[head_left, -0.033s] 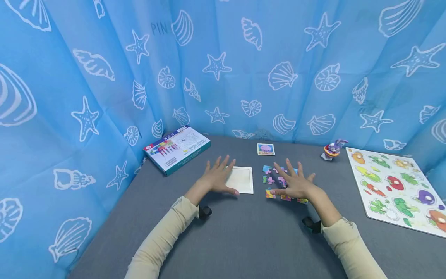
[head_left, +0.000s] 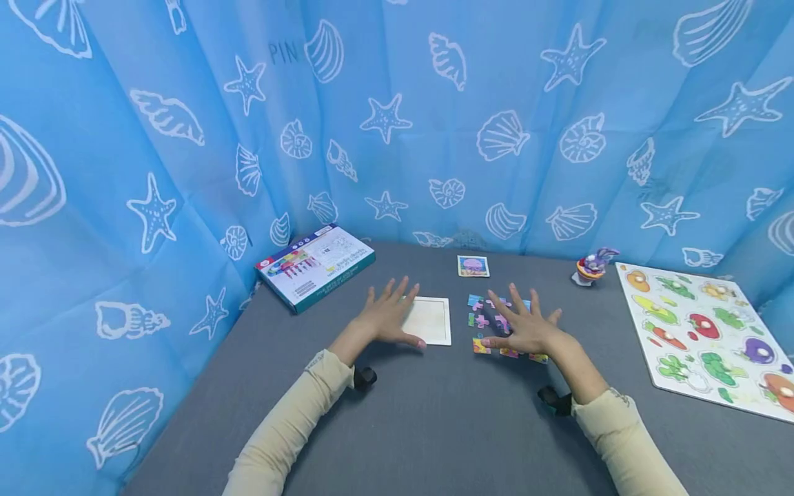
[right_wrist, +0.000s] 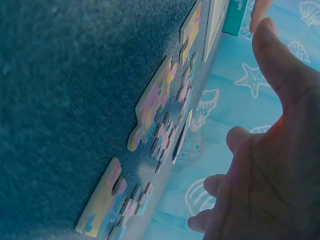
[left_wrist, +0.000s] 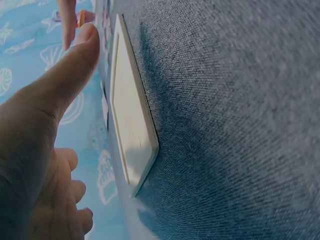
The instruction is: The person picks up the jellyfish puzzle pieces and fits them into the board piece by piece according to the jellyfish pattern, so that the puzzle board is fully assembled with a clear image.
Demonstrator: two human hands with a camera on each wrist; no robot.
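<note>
My left hand is spread above the table, beside and partly over a shallow wooden puzzle frame; nothing is in its fingers. In the left wrist view the bare wooden tray lies flat beyond the thumb. Fingers apart, my right hand hovers over several loose jigsaw pieces and hides some of them. The right wrist view shows colourful jigsaw pieces lying separately on the cloth, below the palm. A small picture card with a pink shape on blue lies behind the pieces.
A flat printed box lies at the back left. A purple rabbit figurine stands at the back right, next to a white vegetable puzzle board. Blue curtain with shell prints hangs behind the grey table.
</note>
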